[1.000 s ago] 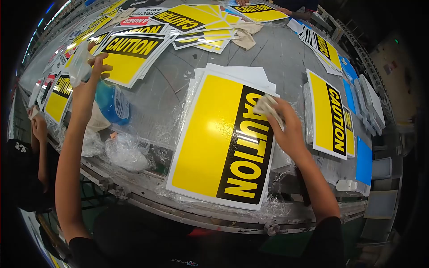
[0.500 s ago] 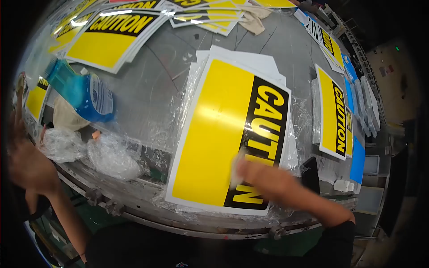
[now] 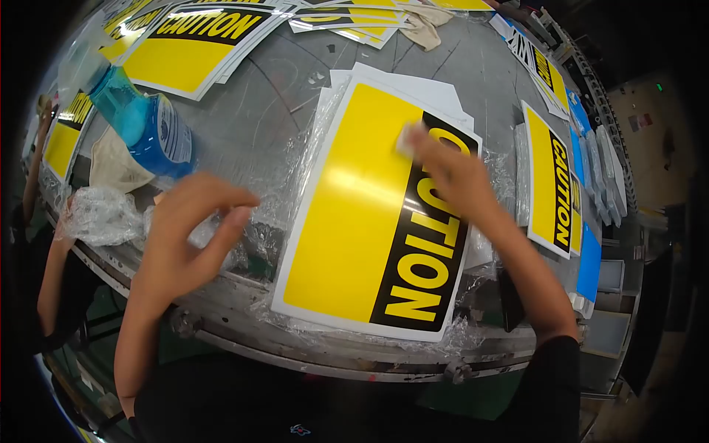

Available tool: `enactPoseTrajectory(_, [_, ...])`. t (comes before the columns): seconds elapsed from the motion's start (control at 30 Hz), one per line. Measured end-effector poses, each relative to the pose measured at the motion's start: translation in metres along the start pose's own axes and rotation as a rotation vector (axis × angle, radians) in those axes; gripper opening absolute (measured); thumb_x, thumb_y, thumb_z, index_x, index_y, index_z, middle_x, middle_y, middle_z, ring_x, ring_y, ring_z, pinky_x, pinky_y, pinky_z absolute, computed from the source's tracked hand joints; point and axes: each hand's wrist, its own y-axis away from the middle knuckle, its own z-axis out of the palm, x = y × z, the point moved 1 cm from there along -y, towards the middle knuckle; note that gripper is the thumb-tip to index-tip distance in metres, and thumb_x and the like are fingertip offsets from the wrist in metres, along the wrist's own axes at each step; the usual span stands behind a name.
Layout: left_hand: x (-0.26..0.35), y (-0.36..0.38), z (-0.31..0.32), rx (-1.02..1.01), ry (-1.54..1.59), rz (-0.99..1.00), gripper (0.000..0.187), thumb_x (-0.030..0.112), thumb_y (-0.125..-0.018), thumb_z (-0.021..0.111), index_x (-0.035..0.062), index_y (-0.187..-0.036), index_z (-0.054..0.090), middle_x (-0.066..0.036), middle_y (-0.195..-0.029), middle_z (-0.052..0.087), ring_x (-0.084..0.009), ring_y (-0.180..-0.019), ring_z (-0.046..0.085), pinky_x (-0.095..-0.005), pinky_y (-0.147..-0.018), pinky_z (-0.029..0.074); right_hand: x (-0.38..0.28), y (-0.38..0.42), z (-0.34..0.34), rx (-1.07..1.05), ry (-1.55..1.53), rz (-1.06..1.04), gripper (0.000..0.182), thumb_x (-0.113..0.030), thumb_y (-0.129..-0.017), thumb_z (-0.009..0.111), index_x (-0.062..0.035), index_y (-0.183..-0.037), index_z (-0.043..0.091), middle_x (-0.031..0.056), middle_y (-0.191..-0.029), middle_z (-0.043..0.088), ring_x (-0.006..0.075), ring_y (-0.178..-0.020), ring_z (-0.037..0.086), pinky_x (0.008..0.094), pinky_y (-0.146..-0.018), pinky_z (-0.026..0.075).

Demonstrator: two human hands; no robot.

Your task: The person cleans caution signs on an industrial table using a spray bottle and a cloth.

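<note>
A yellow and black CAUTION sign (image 3: 347, 199) lies face up on a stack of white sheets (image 3: 436, 94) and clear plastic film. My right hand (image 3: 450, 170) pinches a small white cloth or pad (image 3: 405, 140) against the sign, at the border of the yellow area and the black band, near the first letters. My left hand (image 3: 196, 236) hovers over the near left side of the table, left of the sign, with thumb and fingers apart and nothing between them. A blue spray bottle (image 3: 159, 136) stands beyond it.
Crumpled clear plastic (image 3: 107, 214) and a beige cloth (image 3: 114, 162) lie at the left. More CAUTION signs (image 3: 181, 63) are at the back left, with another stack (image 3: 546, 181) at the right. A second beige cloth (image 3: 421, 28) lies at the back. A co-worker's arm (image 3: 55, 273) shows at the left edge.
My right hand has moved up the sign with the white pad, from the lower letters to the upper ones. My left hand has come in from the far left toward the sign.
</note>
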Motion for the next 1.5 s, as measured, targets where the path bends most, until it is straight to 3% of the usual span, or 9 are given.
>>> enactPoseTrajectory(0.2, [-0.012, -0.004, 0.012, -0.257, 0.017, -0.17, 0.012, 0.004, -0.095, 0.066, 0.0011, -0.104, 0.072, -0.012, -0.092, 0.069, -0.0272, -0.083, 0.065, -0.0346, -0.076, 0.049, -0.069, -0.016, 0.059, 0.114, -0.227, -0.427, 0.035, -0.014, -0.105, 0.048, -0.0114, -0.139, 0.06, 0.0092, -0.146, 0.06, 0.0286, -0.128, 0.063, 0.0395, -0.109, 0.049])
enactPoseTrajectory(0.37, [-0.019, 0.009, 0.01, -0.218, 0.066, -0.182, 0.013, 0.007, -0.096, 0.067, 0.0013, -0.105, 0.072, -0.012, -0.089, 0.068, -0.0264, -0.081, 0.064, -0.0356, -0.073, 0.049, -0.074, 0.016, 0.048, -0.323, -0.766, 0.042, 0.039, -0.024, -0.109, 0.046, -0.0113, -0.145, 0.058, 0.0149, -0.151, 0.055, 0.024, -0.133, 0.059, 0.041, -0.114, 0.044])
enactPoseTrajectory(0.67, [-0.006, 0.015, 0.01, -0.258, -0.029, -0.152, 0.015, 0.012, -0.094, 0.068, 0.0024, -0.105, 0.073, -0.013, -0.091, 0.069, -0.0316, -0.085, 0.065, -0.0396, -0.076, 0.05, -0.066, -0.009, 0.064, -0.038, -0.205, -0.587, 0.042, -0.009, -0.101, 0.056, -0.0093, -0.143, 0.057, 0.0086, -0.145, 0.062, 0.0244, -0.124, 0.066, 0.0342, -0.102, 0.055])
enactPoseTrajectory(0.8, [0.009, 0.022, 0.02, -0.295, -0.126, -0.141, 0.017, 0.015, -0.096, 0.066, 0.0043, -0.105, 0.073, -0.012, -0.093, 0.069, -0.0329, -0.092, 0.065, -0.0409, -0.084, 0.048, -0.08, -0.057, 0.023, -0.192, -0.076, 0.065, 0.036, -0.019, -0.105, 0.051, -0.0135, -0.139, 0.06, 0.009, -0.134, 0.068, 0.0293, -0.111, 0.072, 0.0406, -0.097, 0.057])
enactPoseTrajectory(0.9, [0.009, 0.026, 0.019, -0.351, -0.157, -0.165, 0.018, 0.018, -0.097, 0.065, 0.0059, -0.105, 0.074, -0.011, -0.094, 0.07, -0.0308, -0.094, 0.065, -0.04, -0.089, 0.045, -0.096, -0.01, 0.051, 0.114, -0.196, -0.708, 0.036, -0.005, -0.1, 0.056, -0.0133, -0.133, 0.066, 0.008, -0.139, 0.066, 0.0256, -0.12, 0.069, 0.035, -0.103, 0.054])
enactPoseTrajectory(1.03, [0.014, 0.029, 0.024, -0.392, -0.129, -0.169, 0.018, 0.02, -0.098, 0.064, 0.0077, -0.106, 0.075, -0.009, -0.095, 0.071, -0.0274, -0.096, 0.066, -0.0386, -0.09, 0.043, -0.029, -0.082, 0.018, 0.16, -0.036, -0.133, 0.038, -0.009, -0.1, 0.056, -0.01, -0.137, 0.062, 0.0108, -0.142, 0.062, 0.03, -0.124, 0.065, 0.0378, -0.106, 0.052])
enactPoseTrajectory(1.23, [0.044, 0.021, -0.031, -0.25, 0.072, -0.165, 0.034, 0.037, -0.1, 0.062, 0.0053, -0.102, 0.074, -0.01, -0.098, 0.074, -0.0286, -0.096, 0.068, -0.0401, -0.085, 0.048, -0.094, 0.01, 0.035, -0.016, -0.274, -0.552, 0.037, 0.009, -0.088, 0.064, -0.0008, -0.124, 0.07, 0.0172, -0.14, 0.064, 0.0331, -0.136, 0.057, 0.0386, -0.114, 0.045])
enactPoseTrajectory(1.4, [0.117, 0.034, -0.077, 0.001, 0.687, 0.375, 0.074, 0.072, -0.1, 0.042, 0.0051, -0.085, 0.07, -0.009, -0.079, 0.068, -0.0255, -0.061, 0.062, -0.044, -0.063, 0.051, -0.089, -0.018, 0.02, 0.045, -0.347, -0.396, 0.026, 0.009, -0.092, 0.063, 0.0035, -0.116, 0.072, 0.0218, -0.129, 0.069, 0.0335, -0.128, 0.063, 0.0378, -0.11, 0.048])
enactPoseTrajectory(1.5, [0.138, 0.014, -0.087, -0.126, 0.448, 0.706, 0.055, 0.051, -0.105, 0.051, 0.0039, -0.082, 0.066, -0.008, -0.073, 0.058, -0.0245, -0.058, 0.055, -0.04, -0.054, 0.043, -0.092, -0.017, 0.019, 0.044, -0.35, -0.369, 0.026, 0.008, -0.092, 0.062, 0.0045, -0.116, 0.072, 0.0221, -0.128, 0.069, 0.0349, -0.128, 0.063, 0.0384, -0.11, 0.048])
